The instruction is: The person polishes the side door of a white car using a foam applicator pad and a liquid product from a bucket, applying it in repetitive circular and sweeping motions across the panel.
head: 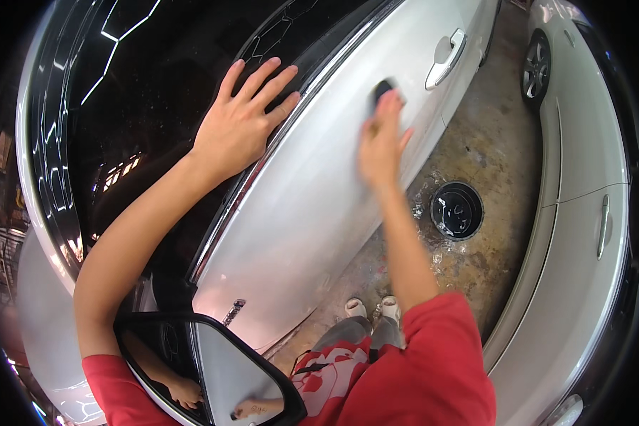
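Note:
A light silver car door panel [298, 213] lies before me. My left hand [239, 114] rests with its fingers spread on the dark side window [160, 69], beside the chrome window trim [245, 186]. Blurred, my right hand [383, 138] holds a small dark pad [384, 90] against the door, below and left of the chrome door handle [446, 59]. The pad's exact kind cannot be told. Both hands also show as reflections in the side mirror [239, 367] near me.
A round black bucket [457, 211] holding liquid stands on the wet, stained concrete floor [474, 138]. A second light-coloured car [580, 223] stands close on the right, leaving a narrow aisle. The mirror housing juts out at the bottom, close to my body.

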Demonstrator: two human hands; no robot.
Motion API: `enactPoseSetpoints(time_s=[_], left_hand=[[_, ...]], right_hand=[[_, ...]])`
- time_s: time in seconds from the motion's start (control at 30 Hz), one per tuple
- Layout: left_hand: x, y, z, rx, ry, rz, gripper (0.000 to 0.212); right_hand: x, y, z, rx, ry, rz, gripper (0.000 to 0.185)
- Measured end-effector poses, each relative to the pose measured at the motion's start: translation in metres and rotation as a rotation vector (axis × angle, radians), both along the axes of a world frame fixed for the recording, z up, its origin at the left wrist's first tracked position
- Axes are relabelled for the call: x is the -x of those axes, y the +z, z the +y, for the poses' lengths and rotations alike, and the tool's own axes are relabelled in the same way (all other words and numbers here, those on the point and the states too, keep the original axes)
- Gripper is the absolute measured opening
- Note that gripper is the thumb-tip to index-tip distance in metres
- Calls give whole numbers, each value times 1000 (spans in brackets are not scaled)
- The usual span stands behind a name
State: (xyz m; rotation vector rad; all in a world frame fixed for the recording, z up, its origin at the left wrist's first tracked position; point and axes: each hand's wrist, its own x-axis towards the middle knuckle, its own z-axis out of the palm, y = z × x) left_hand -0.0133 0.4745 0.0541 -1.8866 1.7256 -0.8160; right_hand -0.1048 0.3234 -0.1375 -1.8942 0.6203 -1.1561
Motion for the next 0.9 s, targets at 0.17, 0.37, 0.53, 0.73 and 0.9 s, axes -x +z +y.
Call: enactPoseSetpoints(time_s=[0.17, 0.37, 0.53, 0.73, 0.9], left_hand=[[-3, -7, -7, 47, -37, 69, 55], [2, -2, -9, 26, -31, 30, 53], [-1, -8, -5, 28, -4, 59, 57], [-1, -7, -3, 54, -9, 25, 56], [-3, -7, -5, 41, -6, 67, 56]], right_hand=[[42, -58, 153, 318, 271, 75, 66], [8, 12, 2, 173, 53, 74, 67], [51, -43, 175, 295, 374, 25, 76], [12, -21, 17, 219, 145, 14, 63], [29, -29, 115, 242, 194, 28, 69]])
